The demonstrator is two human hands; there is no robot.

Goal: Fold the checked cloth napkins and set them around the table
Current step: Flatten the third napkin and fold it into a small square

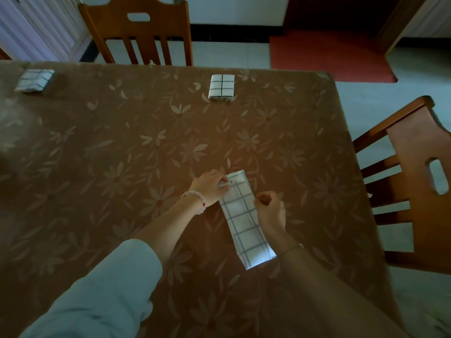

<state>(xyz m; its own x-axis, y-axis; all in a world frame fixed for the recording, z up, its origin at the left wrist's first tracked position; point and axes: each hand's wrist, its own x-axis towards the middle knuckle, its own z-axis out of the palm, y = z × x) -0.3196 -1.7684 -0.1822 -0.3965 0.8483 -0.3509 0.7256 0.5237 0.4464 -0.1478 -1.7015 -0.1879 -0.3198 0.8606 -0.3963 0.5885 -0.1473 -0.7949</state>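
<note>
Napkin strip (244, 223) on the surface (122, 142): left hand (210, 189) pinches its 11 o'clock corner. Right hand (269, 211) curls beside it; grip unclear.

Table cover (102, 147): brown floral, faint sheen, possibly vinyl. 3 checked napkins, long strip (246, 225), folded square (221, 87), far-left bundle (34, 80): soft matt cloth. 2 chairs, far chair (109, 23) and right chair (405, 152) — glossy varnished wood.

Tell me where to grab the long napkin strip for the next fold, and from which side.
Probably the near short end, pinched at its two corners from the person's side. The napkin strip lies flat and runs lengthwise away, and that end is free, while the left hand grips the far corner and the right hand seems to pinch the right edge.
</note>
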